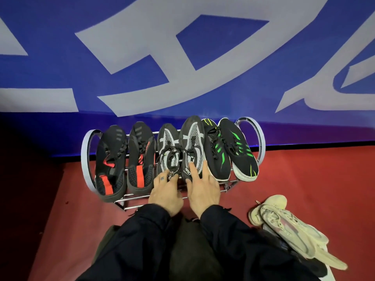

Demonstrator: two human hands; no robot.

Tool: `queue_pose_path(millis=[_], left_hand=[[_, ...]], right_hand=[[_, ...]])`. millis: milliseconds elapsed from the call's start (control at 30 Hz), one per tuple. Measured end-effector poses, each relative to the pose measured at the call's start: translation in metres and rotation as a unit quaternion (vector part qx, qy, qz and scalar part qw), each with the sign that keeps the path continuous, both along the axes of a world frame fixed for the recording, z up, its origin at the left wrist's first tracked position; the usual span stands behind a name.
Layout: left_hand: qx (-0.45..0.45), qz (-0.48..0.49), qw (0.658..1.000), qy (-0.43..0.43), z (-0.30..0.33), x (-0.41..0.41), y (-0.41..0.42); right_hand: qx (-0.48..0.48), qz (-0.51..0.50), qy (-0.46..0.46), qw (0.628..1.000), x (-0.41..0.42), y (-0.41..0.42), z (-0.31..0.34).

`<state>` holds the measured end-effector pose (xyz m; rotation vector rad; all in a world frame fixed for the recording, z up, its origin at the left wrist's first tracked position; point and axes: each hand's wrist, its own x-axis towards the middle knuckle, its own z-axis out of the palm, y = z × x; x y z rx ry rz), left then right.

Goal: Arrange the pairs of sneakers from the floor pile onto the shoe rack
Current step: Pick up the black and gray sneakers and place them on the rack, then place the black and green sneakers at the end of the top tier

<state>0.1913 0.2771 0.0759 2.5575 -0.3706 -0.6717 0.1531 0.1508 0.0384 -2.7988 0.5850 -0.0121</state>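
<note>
A metal shoe rack [86, 159] with round grey end hoops stands against the wall. On its top tier sit three pairs side by side: black-and-red sneakers [125, 159] at the left, black-and-grey sneakers [180, 147] in the middle, black-and-green sneakers [229, 151] at the right. My left hand [165, 194] rests on the heel of the left grey sneaker with a finger curled over its collar. My right hand [203, 187] lies with fingers spread on the heel of the right grey sneaker.
A pair of cream sneakers [288, 226] lies on the red floor at the lower right, with a dark shoe partly under them. A blue wall with large pale lettering rises right behind the rack. My dark sleeves and knees fill the bottom centre.
</note>
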Motion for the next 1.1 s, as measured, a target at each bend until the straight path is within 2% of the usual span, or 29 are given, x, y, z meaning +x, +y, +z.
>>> queue_pose_path(millis=[100, 167, 233, 267, 333, 367, 433, 467, 500, 600, 700, 800, 867, 933, 1000, 1067, 1100], left_hand=[[0.013, 0.014, 0.999, -0.027, 0.004, -0.001, -0.003], [0.024, 0.017, 0.994, -0.109, 0.007, -0.004, -0.008], [-0.002, -0.015, 0.979, -0.203, 0.012, -0.005, -0.020], [-0.024, -0.043, 0.970, -0.238, 0.015, -0.003, -0.030], [-0.031, -0.115, 0.961, -0.251, 0.020, 0.001, -0.052], [-0.013, -0.142, 0.963, -0.229, 0.022, 0.003, -0.063], [0.055, -0.164, 0.971, -0.162, 0.019, 0.010, -0.076], [0.093, -0.161, 0.972, -0.141, 0.016, 0.013, -0.077], [0.127, -0.154, 0.970, -0.137, 0.013, 0.016, -0.076], [0.175, -0.143, 0.964, -0.141, 0.007, 0.021, -0.069], [0.158, -0.123, 0.969, -0.142, 0.004, 0.017, -0.073], [0.144, -0.124, 0.974, -0.127, 0.000, 0.017, -0.078], [0.115, -0.123, 0.980, -0.111, 0.000, 0.023, -0.074], [0.004, -0.086, 0.987, -0.137, 0.004, 0.031, -0.070], [-0.163, -0.006, 0.969, -0.185, 0.013, 0.039, -0.066], [-0.333, 0.115, 0.927, -0.125, 0.031, 0.044, -0.067], [-0.432, 0.189, 0.880, -0.049, 0.043, 0.046, -0.068]], right_hand=[[-0.003, 0.018, 0.015, 1.000, -0.004, -0.006, 0.010], [0.023, 0.012, -0.030, 0.999, -0.009, -0.015, 0.024], [0.079, -0.060, -0.135, 0.986, -0.013, -0.033, 0.037], [0.121, -0.137, -0.169, 0.969, -0.014, -0.047, 0.034], [0.262, -0.313, -0.149, 0.901, -0.009, -0.073, 0.027], [0.370, -0.365, -0.111, 0.847, -0.005, -0.080, 0.023], [0.588, -0.381, -0.065, 0.710, 0.000, -0.079, 0.020], [0.637, -0.380, -0.063, 0.668, 0.001, -0.076, 0.023], [0.652, -0.377, -0.070, 0.654, 0.002, -0.075, 0.027], [0.624, -0.373, -0.151, 0.670, 0.007, -0.073, 0.059], [0.606, -0.329, -0.232, 0.686, 0.009, -0.068, 0.100], [0.595, -0.308, -0.268, 0.692, 0.002, -0.078, 0.128], [0.552, -0.281, -0.266, 0.739, -0.006, -0.097, 0.138], [0.488, -0.235, -0.281, 0.792, -0.014, -0.124, 0.148], [0.435, -0.187, -0.313, 0.823, -0.016, -0.154, 0.162], [0.396, -0.142, -0.319, 0.849, -0.013, -0.181, 0.180], [0.397, -0.123, -0.312, 0.855, -0.010, -0.192, 0.190]])
